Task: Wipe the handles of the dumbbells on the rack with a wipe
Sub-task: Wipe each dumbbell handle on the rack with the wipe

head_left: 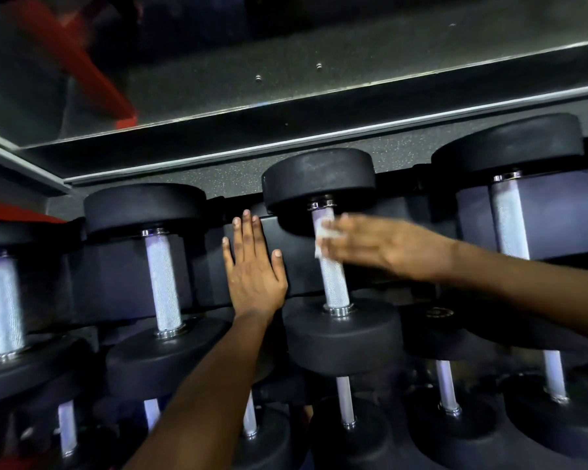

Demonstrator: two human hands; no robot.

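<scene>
at far left one dumbbell's handle [6, 301] stands partly cut by the frame edge, and the next handle [163, 281] to its right is in full view, both untouched now. the left hand [253, 266] lies flat and released, fingers straight, on the dark rack panel [286, 252] between two dumbbells, apparently bracing. just right of it, the right hand [374, 244] presses a white wipe [328, 237] against the upper part of the middle handle [331, 262]. to do this stroke well, i judge the wipe should wrap round the knurled bar and travel from the far collar down to the near one, turning to reach the back. the right hand is blurred, so whether its fingers curl round the bar or only pinch the wipe is hard to tell. the handle at far right [510, 225] and the lower row are dim.
</scene>
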